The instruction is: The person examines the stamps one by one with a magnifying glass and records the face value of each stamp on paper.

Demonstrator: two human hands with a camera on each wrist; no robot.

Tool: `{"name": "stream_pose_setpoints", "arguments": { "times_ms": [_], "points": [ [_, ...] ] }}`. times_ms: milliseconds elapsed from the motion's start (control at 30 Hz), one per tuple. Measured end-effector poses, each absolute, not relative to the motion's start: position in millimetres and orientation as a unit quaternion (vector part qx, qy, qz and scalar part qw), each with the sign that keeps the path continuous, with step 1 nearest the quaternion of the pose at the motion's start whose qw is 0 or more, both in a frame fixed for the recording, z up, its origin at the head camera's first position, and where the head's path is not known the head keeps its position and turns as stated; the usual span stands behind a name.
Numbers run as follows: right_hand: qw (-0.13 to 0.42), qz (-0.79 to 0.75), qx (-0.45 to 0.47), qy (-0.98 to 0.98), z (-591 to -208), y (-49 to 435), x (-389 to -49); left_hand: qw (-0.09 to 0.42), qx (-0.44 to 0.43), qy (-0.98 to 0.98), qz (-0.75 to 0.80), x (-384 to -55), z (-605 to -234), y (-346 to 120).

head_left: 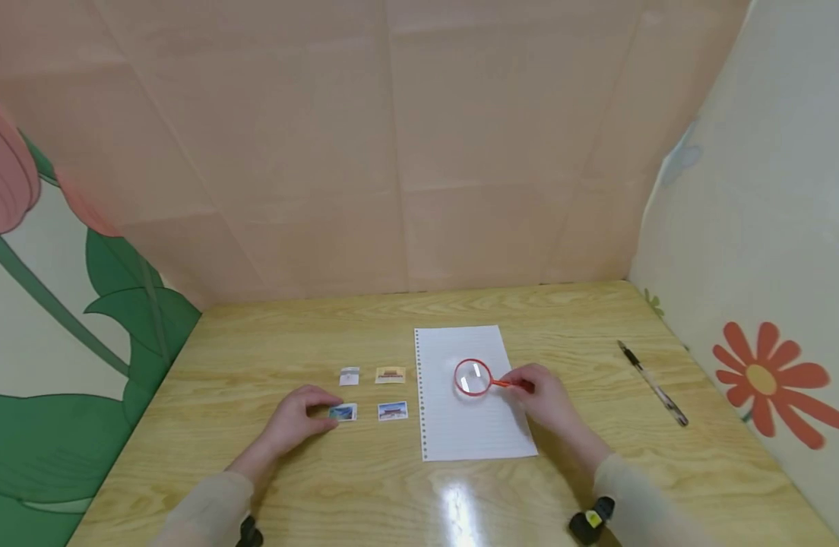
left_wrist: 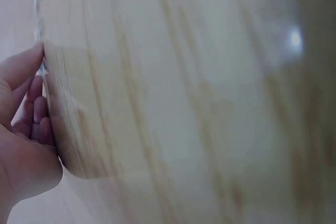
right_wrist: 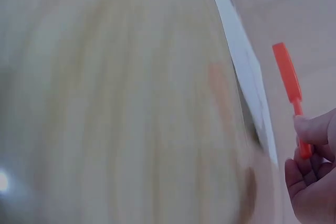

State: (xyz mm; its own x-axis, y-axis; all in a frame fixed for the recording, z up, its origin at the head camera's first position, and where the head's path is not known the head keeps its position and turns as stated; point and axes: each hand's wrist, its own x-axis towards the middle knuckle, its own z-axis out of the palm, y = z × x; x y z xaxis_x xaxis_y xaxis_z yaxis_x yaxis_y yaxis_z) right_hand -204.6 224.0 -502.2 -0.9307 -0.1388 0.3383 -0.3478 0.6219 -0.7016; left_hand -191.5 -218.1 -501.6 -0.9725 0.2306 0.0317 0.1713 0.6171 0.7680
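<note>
In the head view my left hand [head_left: 299, 416] has its thumb and forefinger at opposite edges of a small stamp [head_left: 343, 412] with a blue-green landscape. That stamp is mostly hidden behind the fingers in the left wrist view. My right hand [head_left: 542, 395] grips the thin handle of a red-rimmed magnifying glass [head_left: 473, 377]. Its lens hangs over a lined sheet of paper [head_left: 460, 433] with a punched left edge. The right wrist view shows the red rim [right_wrist: 287, 72] edge-on, above the sheet.
Near the left hand lie a pale stamp [head_left: 349, 376], a yellow stamp with a building [head_left: 391, 374] and a blue stamp with a building [head_left: 393, 411]. A black-and-clear pen [head_left: 653, 384] lies at the right. Walls border the wooden table [head_left: 289, 327] behind and at both sides.
</note>
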Motion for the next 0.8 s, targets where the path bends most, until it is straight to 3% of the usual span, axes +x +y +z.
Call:
{"name": "stream_pose_setpoints", "arguments": {
  "times_ms": [400, 800],
  "points": [
    [0.14, 0.351, 0.063, -0.924, -498.5, 303.9, -203.3, 0.032, 0.115, 0.897, 0.426, -191.8, -503.0, -218.7],
    [0.13, 0.327, 0.031, -0.936, -506.7, 345.1, -205.4, 0.036, 0.111, 0.899, 0.422, -192.0, -503.0, -218.7]
  ]
}}
